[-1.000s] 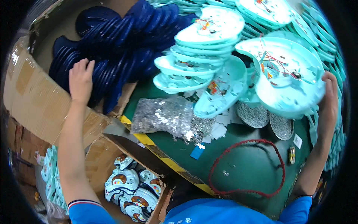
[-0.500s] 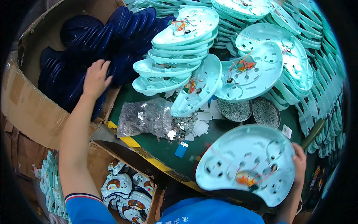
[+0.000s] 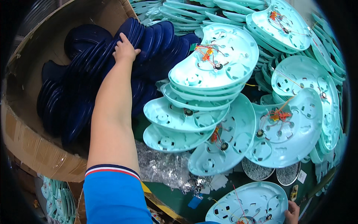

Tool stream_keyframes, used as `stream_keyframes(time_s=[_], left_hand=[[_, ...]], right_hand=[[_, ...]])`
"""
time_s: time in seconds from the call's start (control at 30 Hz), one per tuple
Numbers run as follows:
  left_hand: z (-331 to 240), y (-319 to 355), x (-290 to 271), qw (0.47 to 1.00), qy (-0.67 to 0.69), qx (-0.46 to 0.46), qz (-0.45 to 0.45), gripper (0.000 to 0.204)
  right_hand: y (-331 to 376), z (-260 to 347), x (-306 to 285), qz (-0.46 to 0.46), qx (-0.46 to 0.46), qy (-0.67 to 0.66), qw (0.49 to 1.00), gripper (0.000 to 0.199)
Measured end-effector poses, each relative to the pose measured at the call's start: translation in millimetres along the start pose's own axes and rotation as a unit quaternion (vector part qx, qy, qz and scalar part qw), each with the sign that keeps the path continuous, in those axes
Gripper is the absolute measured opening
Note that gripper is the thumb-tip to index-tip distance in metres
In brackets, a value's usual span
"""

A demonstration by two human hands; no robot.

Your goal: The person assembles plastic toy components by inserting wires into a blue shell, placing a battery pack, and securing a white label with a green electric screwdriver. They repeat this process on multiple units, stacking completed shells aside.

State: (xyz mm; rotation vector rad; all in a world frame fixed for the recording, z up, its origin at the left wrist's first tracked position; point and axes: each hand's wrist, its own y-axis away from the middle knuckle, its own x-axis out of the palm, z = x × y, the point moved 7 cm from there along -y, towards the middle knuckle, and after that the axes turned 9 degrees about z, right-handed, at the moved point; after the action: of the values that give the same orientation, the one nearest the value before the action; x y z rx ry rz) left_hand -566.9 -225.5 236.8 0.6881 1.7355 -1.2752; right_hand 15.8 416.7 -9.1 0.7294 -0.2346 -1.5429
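Note:
My left hand (image 3: 126, 51) reaches into a large carton, its fingers apart on the upper edges of the dark blue plastic shells (image 3: 151, 41) packed there in rows. Whether the fingertips press on one shell is hard to tell. At the lower right, my right hand (image 3: 292, 212) grips the right edge of a turquoise plastic shell (image 3: 257, 198). This shell is curved, with its inner side up, showing thin wires and a small round part; its lower part is cut off by the frame.
The cardboard carton (image 3: 41, 149) stands at the left. Stacked turquoise shells (image 3: 201, 112) with wires rise mid-table, with more at the right. Below them lie a clear bag of small metal parts (image 3: 164, 168) and two round tubs of grey bits (image 3: 257, 170). Yellow-black tape (image 3: 164, 205) marks the table edge.
My left hand has moved up and right, deeper along the dark blue shells. The view has shifted, and the turquoise shell in my right hand now sits lower in it.

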Motion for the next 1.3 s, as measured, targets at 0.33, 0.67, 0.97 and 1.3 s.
stream_keyframes(time_s=[0.33,0.67,0.97,1.3], left_hand=[[59,102,-19,0.985,-0.017,0.164,-0.046,0.072],[135,267,-55,0.962,-0.121,0.102,0.223,0.111],[83,145,-31,0.954,0.096,-0.01,0.284,0.118],[97,178,-123,0.871,0.427,0.058,0.234,0.11]], right_hand=[[0,16,6,0.003,-0.02,-0.007,1.0,0.047],[-12,2,6,-0.021,-0.141,-0.036,0.989,0.054],[-7,3,9,-0.063,-0.195,0.019,0.979,0.047],[-13,38,1,-0.1,-0.251,0.138,0.953,0.035]])
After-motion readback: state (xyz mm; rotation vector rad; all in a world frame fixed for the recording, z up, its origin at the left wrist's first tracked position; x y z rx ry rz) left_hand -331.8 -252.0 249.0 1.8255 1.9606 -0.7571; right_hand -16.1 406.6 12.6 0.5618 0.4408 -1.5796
